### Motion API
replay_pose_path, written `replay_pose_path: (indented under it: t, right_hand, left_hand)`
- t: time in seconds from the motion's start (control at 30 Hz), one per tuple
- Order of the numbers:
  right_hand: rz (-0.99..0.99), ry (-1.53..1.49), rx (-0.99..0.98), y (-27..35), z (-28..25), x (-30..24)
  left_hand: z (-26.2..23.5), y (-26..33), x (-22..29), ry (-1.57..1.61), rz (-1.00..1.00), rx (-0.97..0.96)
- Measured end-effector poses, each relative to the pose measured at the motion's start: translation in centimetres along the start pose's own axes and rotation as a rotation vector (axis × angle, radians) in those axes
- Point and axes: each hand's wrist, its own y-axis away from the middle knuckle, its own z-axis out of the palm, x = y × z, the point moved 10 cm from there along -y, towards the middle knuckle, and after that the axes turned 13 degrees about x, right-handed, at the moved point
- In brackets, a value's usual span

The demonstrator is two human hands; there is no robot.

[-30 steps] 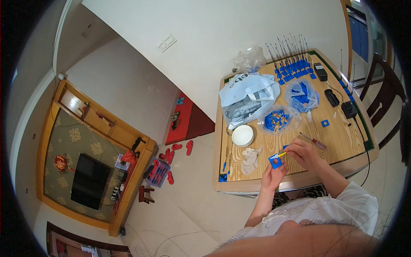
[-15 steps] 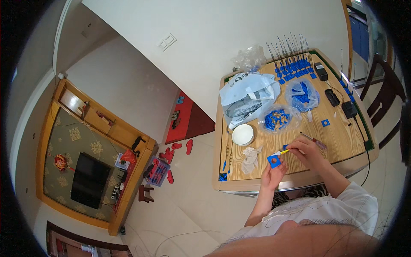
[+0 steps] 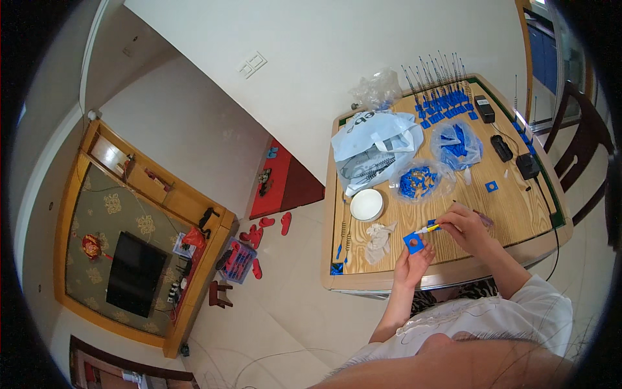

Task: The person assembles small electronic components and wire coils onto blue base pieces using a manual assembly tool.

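Blue holed plate (image 3: 407, 240) is pinched in left hand (image 3: 416, 263), yellow pen-like tool (image 3: 432, 227) gripped in right hand (image 3: 465, 228); edge work, probably, so steadiness needed.

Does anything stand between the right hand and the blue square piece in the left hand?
Only the slim yellow tool in the right hand, its white tip near the blue square piece in the left hand; nothing else visible intervenes.

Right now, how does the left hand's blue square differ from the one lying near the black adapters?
The held square is in the left hand; the lone square lies on the tabletop. The held square has a yellow pen-like tool beside it; the lone square doesn't. Both are blue with round holes.
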Motion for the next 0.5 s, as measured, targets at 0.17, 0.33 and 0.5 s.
replay_pose_path:
  t: [0.17, 0.33, 0.5]
  right_hand:
    - [-0.020, 0.015, -0.009, -0.02, 0.25, -0.02]
    - [-0.020, 0.008, -0.013, -0.05, 0.36, -0.03]
    - [-0.014, -0.009, 0.009, -0.26, 0.21, -0.25]
  left_hand:
    - [0.05, 0.00, 0.00, 0.007, -0.004, 0.008]
    - [-0.14, -0.02, 0.17, 0.012, 0.001, 0.006]
    - [0.40, 0.07, 0.14, 0.030, 0.003, -0.021]
